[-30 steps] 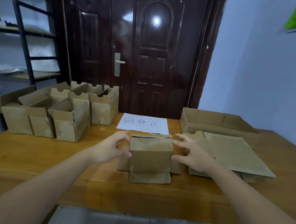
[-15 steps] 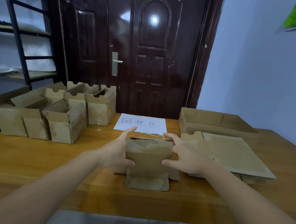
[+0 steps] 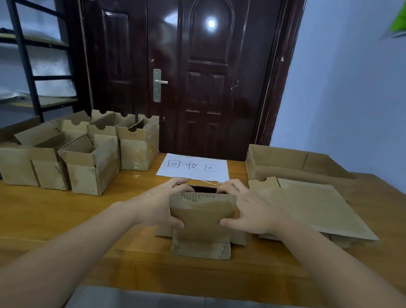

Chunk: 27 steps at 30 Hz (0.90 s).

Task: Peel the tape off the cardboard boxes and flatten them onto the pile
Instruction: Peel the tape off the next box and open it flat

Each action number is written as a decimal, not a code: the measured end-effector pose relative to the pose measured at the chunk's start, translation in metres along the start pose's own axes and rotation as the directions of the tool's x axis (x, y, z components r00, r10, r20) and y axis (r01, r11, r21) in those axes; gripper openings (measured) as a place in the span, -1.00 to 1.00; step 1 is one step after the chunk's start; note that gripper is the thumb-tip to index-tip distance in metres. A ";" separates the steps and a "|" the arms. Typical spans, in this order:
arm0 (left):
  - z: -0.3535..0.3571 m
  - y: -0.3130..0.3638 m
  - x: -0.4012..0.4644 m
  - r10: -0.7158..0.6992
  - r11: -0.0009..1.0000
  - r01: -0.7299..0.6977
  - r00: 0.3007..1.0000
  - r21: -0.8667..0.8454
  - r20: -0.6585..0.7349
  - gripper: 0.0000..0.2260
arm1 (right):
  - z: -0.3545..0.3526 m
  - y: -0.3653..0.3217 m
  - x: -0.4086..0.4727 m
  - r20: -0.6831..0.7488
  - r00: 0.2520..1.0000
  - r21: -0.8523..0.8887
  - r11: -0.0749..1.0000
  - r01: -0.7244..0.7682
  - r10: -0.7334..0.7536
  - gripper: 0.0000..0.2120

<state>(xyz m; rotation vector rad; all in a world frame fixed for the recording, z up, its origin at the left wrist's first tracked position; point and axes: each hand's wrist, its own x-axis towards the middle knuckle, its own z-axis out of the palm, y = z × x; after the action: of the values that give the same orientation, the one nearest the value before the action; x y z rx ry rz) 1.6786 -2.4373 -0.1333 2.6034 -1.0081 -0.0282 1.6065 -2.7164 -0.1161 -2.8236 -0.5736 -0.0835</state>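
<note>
Boxes (image 3: 72, 156) still stood unflattened at the table's left, and at centre your left hand (image 3: 159, 205) had closed in from a loose hover a second earlier to grip the small box (image 3: 202, 212) — thumb on the near face, fingers curled over the far top edge. Your right hand (image 3: 251, 212) had clamped its side likewise, so you seemed ready to collapse it — the flattened pile (image 3: 315, 209) lay just to the right.
</note>
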 end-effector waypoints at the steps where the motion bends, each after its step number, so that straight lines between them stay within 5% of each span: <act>1: 0.000 0.000 0.000 0.000 1.000 0.000 1.000 0.012 0.002 -0.19 | -0.001 0.000 0.000 0.006 1.000 -0.008 1.000 -0.006 0.006 -0.35; 5: -0.004 0.004 0.000 0.026 0.998 -0.027 1.000 0.059 0.005 -0.24 | -0.001 0.003 0.003 0.060 0.998 -0.054 0.999 -0.005 0.008 -0.26; 10: -0.007 0.009 0.002 0.058 0.998 -0.058 0.998 0.040 -0.005 -0.28 | -0.003 0.001 0.003 0.069 0.997 -0.030 0.999 -0.032 0.034 -0.40; 15: -0.005 0.007 -0.001 -0.054 0.993 0.048 0.997 -0.106 -0.051 -0.18 | -0.004 -0.004 0.002 0.002 0.999 0.072 0.996 -0.048 0.048 -0.32; 27: 0.021 -0.008 -0.015 -0.311 0.778 0.220 0.949 -0.589 -0.056 -0.14 | 0.037 0.001 -0.007 -0.110 0.886 0.624 0.725 -0.292 0.451 -0.11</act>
<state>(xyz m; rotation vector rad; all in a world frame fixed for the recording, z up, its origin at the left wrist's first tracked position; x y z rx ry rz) 1.6698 -2.4282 -0.1573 2.1146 -0.4623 -0.1768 1.6007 -2.7100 -0.1528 -2.1968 0.0549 -0.1559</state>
